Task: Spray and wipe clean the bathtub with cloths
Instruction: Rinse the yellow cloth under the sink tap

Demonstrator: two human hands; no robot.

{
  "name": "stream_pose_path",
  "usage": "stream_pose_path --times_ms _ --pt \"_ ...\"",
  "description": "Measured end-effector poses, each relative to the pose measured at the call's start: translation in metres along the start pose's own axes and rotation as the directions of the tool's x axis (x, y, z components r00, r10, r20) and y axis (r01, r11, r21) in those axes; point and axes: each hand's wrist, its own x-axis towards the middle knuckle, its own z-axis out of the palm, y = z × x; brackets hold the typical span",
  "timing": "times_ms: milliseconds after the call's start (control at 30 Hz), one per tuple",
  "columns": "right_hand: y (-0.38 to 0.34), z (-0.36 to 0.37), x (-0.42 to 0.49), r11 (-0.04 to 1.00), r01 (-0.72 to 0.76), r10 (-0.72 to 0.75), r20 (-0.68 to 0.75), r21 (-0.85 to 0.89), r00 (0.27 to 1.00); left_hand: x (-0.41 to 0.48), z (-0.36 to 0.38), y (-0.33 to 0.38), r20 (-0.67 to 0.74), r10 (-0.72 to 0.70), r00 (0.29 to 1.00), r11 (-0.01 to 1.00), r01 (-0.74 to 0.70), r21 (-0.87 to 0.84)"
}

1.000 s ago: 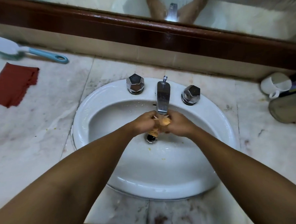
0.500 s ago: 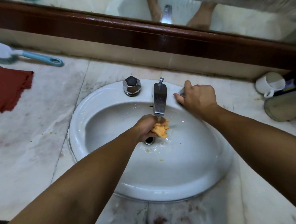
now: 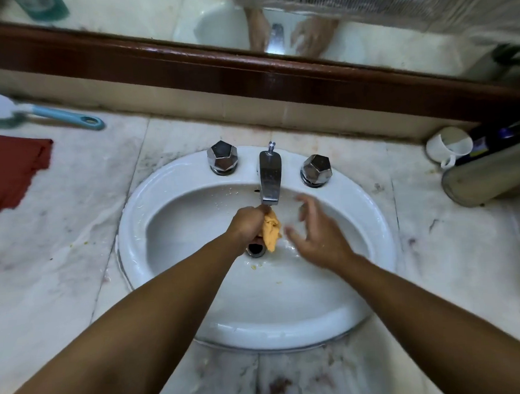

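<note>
Two hands are working over the sink [image 3: 162, 196]; the left hand [image 3: 248, 224] is gripping the orange cloth [image 3: 271, 231], bunching it just under the spout [image 3: 270, 178] and above the drain [image 3: 255, 250]; the right hand [image 3: 315, 236], blurred, is hovering just beside it, fingers spread and holding nothing. Rinsing and wringing seems the step; the right hand is best taking the hanging end, twisting against the left, staying low over the drain.

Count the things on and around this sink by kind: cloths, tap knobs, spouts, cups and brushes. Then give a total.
Cloths: 2 (orange cloth, red cloth)
Tap knobs: 2 (left knob, right knob)
Spouts: 1 (spout)
Cups: 1 (white cup)
Brushes: 1 (brush)
Total: 7
</note>
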Motion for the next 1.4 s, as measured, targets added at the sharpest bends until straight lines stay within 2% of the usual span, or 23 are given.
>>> stream_pose_path --times_ms 33,67,133,167,200,267,300,367,400,467,500,567,633,700,733,800,900,1000,1067,1133,1200,1300,1400 --pt "-0.004 0.008 -0.008 0.991 -0.042 0.019 0.181 0.128 0.983 -0.001 0.000 0.000 -0.026 0.034 0.999 0.994 -0.031 0.108" --pt "-0.009 0.014 -0.010 0.954 -0.155 0.053 0.367 0.255 0.929 -0.004 0.000 -0.001 -0.045 0.073 0.996 0.973 -0.061 0.224" --pt "-0.018 0.020 -0.005 0.797 -0.412 0.071 0.609 0.442 0.790 -0.017 0.001 0.000 -0.039 0.141 0.989 0.916 -0.116 0.383" --pt "-0.021 0.022 0.000 0.748 -0.466 0.082 0.631 0.472 0.771 -0.022 0.001 0.002 -0.025 0.163 0.986 0.904 -0.139 0.405" --pt "-0.022 0.023 0.006 0.765 -0.454 0.116 0.595 0.457 0.795 -0.027 0.000 0.003 -0.017 0.161 0.987 0.920 -0.143 0.365" --pt "-0.026 0.017 0.014 0.866 -0.387 0.213 0.467 0.317 0.858 -0.040 -0.006 0.008 0.029 0.066 0.997 0.982 -0.070 0.174" --pt "-0.026 0.013 0.015 0.884 -0.381 0.236 0.444 0.272 0.864 -0.048 -0.009 0.010 0.054 0.033 0.998 0.993 -0.039 0.110" --pt "-0.027 0.005 0.015 0.863 -0.404 0.220 0.494 0.303 0.841 -0.057 -0.016 0.009 0.080 0.110 0.991 0.966 -0.126 0.226" --pt "-0.029 0.003 0.013 0.844 -0.430 0.221 0.523 0.320 0.823 -0.064 -0.020 0.009 0.104 0.220 0.970 0.876 -0.243 0.416" --pt "-0.032 -0.006 0.011 0.814 -0.471 0.220 0.570 0.341 0.792 -0.081 -0.024 0.006 0.210 0.468 0.859 0.461 -0.439 0.771" --pt "-0.035 -0.010 0.010 0.794 -0.496 0.209 0.608 0.351 0.766 -0.088 -0.025 0.002 0.282 0.523 0.804 0.306 -0.486 0.818" --pt "-0.042 -0.017 0.009 0.763 -0.547 0.157 0.721 0.346 0.675 -0.093 -0.025 -0.006 0.386 0.556 0.736 0.148 -0.545 0.825" --pt "-0.050 -0.025 0.008 0.782 -0.551 0.077 0.833 0.291 0.548 -0.094 -0.025 -0.014 0.453 0.553 0.699 0.024 -0.557 0.830" --pt "-0.061 -0.031 0.007 0.835 -0.503 0.026 0.898 0.221 0.438 -0.096 -0.025 -0.016 0.462 0.592 0.660 -0.050 -0.542 0.839" --pt "-0.067 -0.035 0.006 0.867 -0.462 0.026 0.910 0.186 0.415 -0.102 -0.023 -0.014 0.452 0.622 0.639 -0.077 -0.524 0.848" --pt "-0.079 -0.041 0.003 0.919 -0.377 0.064 0.901 0.115 0.430 -0.112 -0.020 -0.009 0.461 0.677 0.574 -0.146 -0.509 0.848" --pt "-0.093 -0.044 -0.004 0.961 -0.274 0.121 0.835 0.036 0.537 -0.120 -0.016 0.000 0.495 0.692 0.526 -0.285 -0.431 0.856" --pt "-0.102 -0.039 -0.011 0.980 -0.195 0.151 0.766 -0.035 0.625 -0.133 -0.009 0.013 0.410 0.649 0.641 -0.322 -0.256 0.911" --pt "-0.109 -0.036 -0.013 0.987 -0.072 0.157 0.724 -0.147 0.672 -0.142 -0.007 0.020 0.367 0.572 0.733 -0.409 -0.132 0.903" --pt "-0.114 -0.031 -0.015 0.958 0.044 0.163 0.668 -0.282 0.726 -0.147 -0.005 0.022 0.352 0.494 0.795 -0.474 -0.093 0.876" --pt "-0.117 -0.024 -0.017 0.906 0.136 0.152 0.608 -0.400 0.779 -0.149 -0.008 0.020 0.351 0.456 0.818 -0.493 -0.096 0.865" --pt "-0.121 -0.016 -0.021 0.798 0.262 0.081 0.527 -0.543 0.846 -0.149 -0.017 0.018 0.338 0.426 0.839 -0.482 -0.106 0.870" --pt "-0.123 -0.012 -0.026 0.692 0.367 -0.025 0.488 -0.621 0.873 -0.146 -0.024 0.016 0.297 0.395 0.869 -0.370 -0.145 0.918"
